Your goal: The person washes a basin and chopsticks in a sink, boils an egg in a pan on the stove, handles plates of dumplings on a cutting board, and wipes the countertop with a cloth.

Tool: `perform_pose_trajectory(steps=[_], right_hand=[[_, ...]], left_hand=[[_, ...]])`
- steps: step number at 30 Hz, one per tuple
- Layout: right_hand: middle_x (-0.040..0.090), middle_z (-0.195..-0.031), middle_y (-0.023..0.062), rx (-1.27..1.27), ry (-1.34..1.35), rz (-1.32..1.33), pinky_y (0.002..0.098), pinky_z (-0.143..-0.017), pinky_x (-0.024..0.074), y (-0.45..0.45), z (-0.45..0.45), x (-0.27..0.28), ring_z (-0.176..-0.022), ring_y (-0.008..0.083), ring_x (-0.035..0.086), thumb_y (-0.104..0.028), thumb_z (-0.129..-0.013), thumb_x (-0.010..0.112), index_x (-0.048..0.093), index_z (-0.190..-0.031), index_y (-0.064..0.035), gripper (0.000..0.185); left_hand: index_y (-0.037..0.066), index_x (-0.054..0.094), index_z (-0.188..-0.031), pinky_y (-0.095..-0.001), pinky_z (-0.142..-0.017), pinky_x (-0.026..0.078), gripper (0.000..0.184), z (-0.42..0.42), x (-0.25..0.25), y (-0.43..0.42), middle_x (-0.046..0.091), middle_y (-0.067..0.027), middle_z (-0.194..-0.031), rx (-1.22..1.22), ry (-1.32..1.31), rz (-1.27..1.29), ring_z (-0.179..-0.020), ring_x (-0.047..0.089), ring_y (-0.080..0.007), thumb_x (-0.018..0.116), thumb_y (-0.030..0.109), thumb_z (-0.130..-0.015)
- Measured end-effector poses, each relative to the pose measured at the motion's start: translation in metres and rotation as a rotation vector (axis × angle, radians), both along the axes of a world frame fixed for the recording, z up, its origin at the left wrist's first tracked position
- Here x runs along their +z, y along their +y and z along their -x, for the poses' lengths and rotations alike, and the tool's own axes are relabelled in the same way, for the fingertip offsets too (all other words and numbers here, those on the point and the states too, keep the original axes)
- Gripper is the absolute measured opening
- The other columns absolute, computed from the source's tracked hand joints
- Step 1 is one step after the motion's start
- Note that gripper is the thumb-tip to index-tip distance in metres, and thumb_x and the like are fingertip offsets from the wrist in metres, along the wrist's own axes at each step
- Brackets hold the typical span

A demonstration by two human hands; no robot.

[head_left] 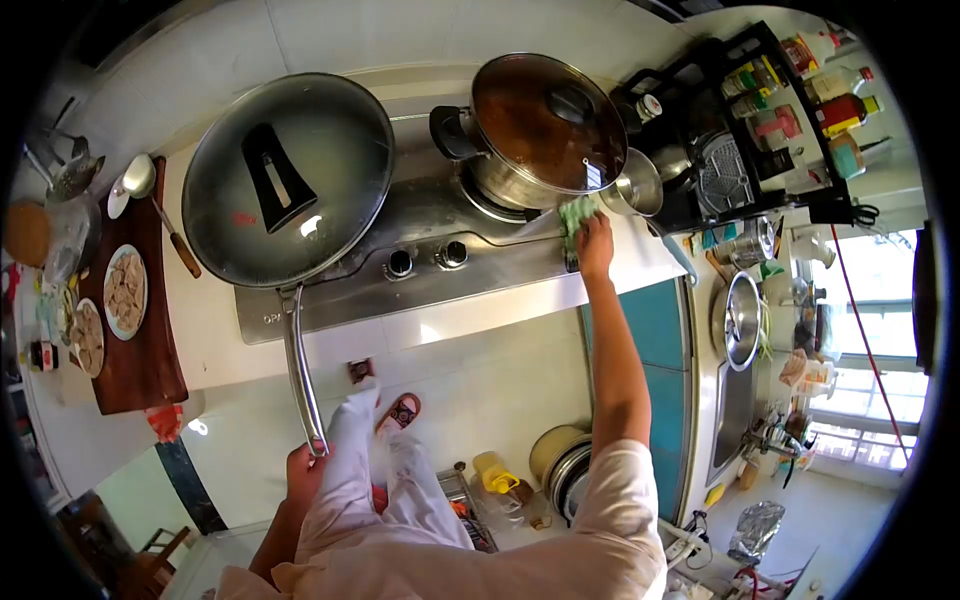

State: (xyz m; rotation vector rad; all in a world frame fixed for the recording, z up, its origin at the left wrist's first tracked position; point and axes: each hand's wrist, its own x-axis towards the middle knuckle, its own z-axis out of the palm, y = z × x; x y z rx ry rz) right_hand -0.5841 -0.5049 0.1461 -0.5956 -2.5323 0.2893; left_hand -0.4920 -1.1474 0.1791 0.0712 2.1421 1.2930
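My right hand [596,246] is closed on a green and white cloth [576,214], pressed at the right end of the steel gas stove [425,290]. Just beyond the cloth stands a steel pot [510,182] with a glass lid [530,120] and reddish-brown contents showing through. Low in the view, my left hand [303,470] is curled at the end of the wok's long metal handle [299,370]. A domed glass lid [340,160] with a black grip covers the wok on the left burner. Two black knobs [400,263] sit on the stove front.
At left, a dark wooden board [145,365] carries plates of cut food [125,290] and a ladle [139,176]. A small metal bowl [640,183] and a black rack [700,130] stand right of the pot. Farther right, a steel basin [742,320] sits near the sink [733,410].
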Motion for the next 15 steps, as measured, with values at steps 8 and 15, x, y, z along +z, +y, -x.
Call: perform_pose_trajectory(steps=[8, 15], right_hand=[[0.045, -0.134, 0.0170, 0.000, -0.176, 0.101, 0.0399, -0.099, 0.0397, -0.097, -0.027, -0.017, -0.123, 0.0352, 0.042, -0.010, -0.088, 0.052, 0.054, -0.121, -0.0026, 0.034], [0.040, -0.140, 0.0152, 0.094, -0.196, 0.785, 0.0367, -0.105, 0.0321, -0.175, -0.005, 0.018, -0.128, 0.0276, 0.040, -0.030, -0.097, 0.043, 0.051, -0.128, -0.0055, 0.041]], left_hand=[[-0.001, 0.047, -0.124, -0.0461, -0.096, 0.042, 0.060, 0.071, 0.028, 0.025, 0.057, -0.0194, -0.116, 0.267, -0.773, -0.849, -0.106, 0.057, -0.0322, 0.040, 0.050, -0.093], [0.005, 0.035, -0.136, -0.0509, -0.101, 0.036, 0.068, 0.117, 0.083, 0.070, 0.051, -0.0233, -0.123, -0.124, -0.770, -1.020, -0.115, 0.051, -0.0367, 0.052, 0.050, -0.088]])
